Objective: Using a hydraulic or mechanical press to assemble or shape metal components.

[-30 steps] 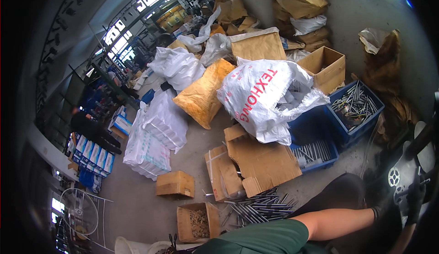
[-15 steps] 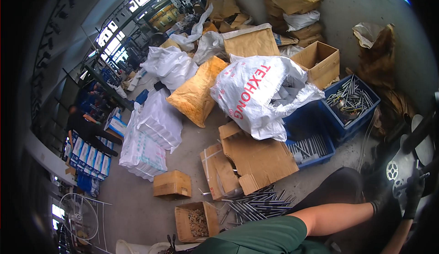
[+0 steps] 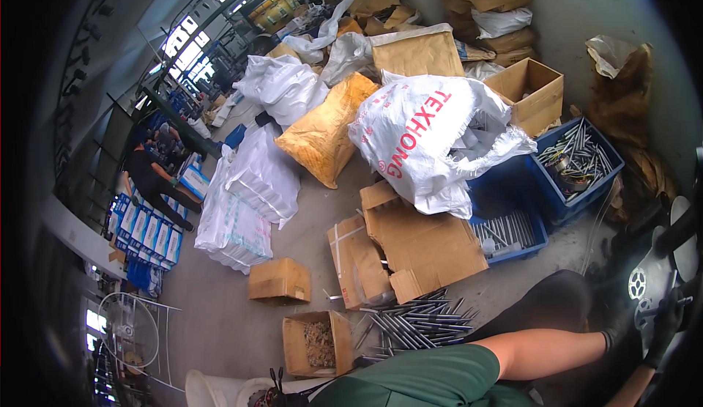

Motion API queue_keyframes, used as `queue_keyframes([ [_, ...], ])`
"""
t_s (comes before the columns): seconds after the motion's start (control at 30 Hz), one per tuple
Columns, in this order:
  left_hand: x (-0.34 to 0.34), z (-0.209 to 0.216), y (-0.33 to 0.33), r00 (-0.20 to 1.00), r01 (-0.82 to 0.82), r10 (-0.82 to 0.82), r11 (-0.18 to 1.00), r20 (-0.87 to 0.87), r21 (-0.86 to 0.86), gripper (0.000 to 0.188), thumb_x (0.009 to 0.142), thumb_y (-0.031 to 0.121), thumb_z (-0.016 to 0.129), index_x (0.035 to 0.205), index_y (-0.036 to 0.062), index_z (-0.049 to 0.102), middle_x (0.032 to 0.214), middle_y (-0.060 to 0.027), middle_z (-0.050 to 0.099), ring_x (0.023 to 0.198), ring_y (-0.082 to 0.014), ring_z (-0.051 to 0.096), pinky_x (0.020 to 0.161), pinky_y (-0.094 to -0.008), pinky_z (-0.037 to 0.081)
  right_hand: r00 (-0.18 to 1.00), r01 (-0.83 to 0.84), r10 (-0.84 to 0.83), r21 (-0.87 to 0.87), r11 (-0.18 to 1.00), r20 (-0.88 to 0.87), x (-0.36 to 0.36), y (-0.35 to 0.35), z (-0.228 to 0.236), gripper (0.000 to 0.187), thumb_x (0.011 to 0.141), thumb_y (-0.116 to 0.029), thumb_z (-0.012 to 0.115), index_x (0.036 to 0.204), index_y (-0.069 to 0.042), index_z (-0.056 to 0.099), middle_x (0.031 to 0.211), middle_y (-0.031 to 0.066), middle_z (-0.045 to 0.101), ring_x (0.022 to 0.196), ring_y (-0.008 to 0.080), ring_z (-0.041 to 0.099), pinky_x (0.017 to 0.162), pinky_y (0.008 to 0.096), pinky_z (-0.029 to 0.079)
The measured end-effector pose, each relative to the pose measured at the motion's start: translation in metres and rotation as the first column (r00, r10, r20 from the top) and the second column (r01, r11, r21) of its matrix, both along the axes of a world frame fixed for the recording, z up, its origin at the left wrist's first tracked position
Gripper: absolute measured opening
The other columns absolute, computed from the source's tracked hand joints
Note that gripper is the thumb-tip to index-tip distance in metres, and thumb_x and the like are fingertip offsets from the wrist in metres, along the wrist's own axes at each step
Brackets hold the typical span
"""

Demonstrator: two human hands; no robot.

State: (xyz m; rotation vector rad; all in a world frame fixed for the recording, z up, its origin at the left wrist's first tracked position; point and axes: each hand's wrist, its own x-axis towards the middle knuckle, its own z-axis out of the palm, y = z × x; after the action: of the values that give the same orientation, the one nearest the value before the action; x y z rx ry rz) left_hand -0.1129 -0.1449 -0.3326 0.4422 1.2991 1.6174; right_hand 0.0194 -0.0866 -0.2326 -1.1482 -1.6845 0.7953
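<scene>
At the right edge, a dark machine [image 3: 677, 242] carries a flat metal plate with a spoked round cutout [image 3: 638, 284]. My right hand [image 3: 663, 328], in a black glove, is closed at this plate, and a short metal rod [image 3: 684, 301] sticks out from its fingers. Below the plate reaches my left forearm [image 3: 553, 354], bare beyond a green sleeve. My left hand [image 3: 619, 328], also in a dark glove, blends into the shadow by the machine. Its fingers cannot be made out.
Dark metal rods [image 3: 421, 326] lie heaped on the floor beside flattened cardboard [image 3: 428, 249]. A blue crate [image 3: 586, 187] of metal parts stands near a white woven sack [image 3: 432, 136]. An open carton [image 3: 340, 341] holds small pieces. Far left, a person [image 3: 150, 176] stands by stacked boxes.
The whole view has shifted slightly, with the floor items sitting a little further right and up. Both my hands remain at the machine. The far person has changed posture.
</scene>
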Motion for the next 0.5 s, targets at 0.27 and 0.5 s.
queue_keyframes([
  [0.27,0.022,-0.002,-0.003,0.982,0.19,-0.189,0.978,0.011,-0.09,0.046,0.102,0.044,0.062,0.124,0.0034,0.062,0.118,-0.0182,0.067,0.109,-0.0308,0.064,0.092,-0.0446,0.049,0.904,-0.042,-0.153,0.438,0.898,0.4,-0.069,-0.148,0.061,0.022,0.102,-0.017,0.067,0.111,0.004,0.069,0.098,0.0177,0.072,0.085,0.0276,0.067,0.077,0.0392,0.055],
  [0.5,0.014,-0.024,0.01,0.968,0.083,-0.096,0.994,0.233,0.064,0.046,0.104,0.045,0.06,0.125,0.0037,0.062,0.111,-0.0137,0.069,0.102,-0.0278,0.065,0.09,-0.0405,0.051,0.971,0.014,-0.078,0.272,0.962,0.226,-0.097,-0.202,0.094,0.018,0.103,-0.011,0.065,0.108,0.006,0.07,0.097,0.018,0.073,0.083,0.0288,0.069,0.079,0.0389,0.056],
])
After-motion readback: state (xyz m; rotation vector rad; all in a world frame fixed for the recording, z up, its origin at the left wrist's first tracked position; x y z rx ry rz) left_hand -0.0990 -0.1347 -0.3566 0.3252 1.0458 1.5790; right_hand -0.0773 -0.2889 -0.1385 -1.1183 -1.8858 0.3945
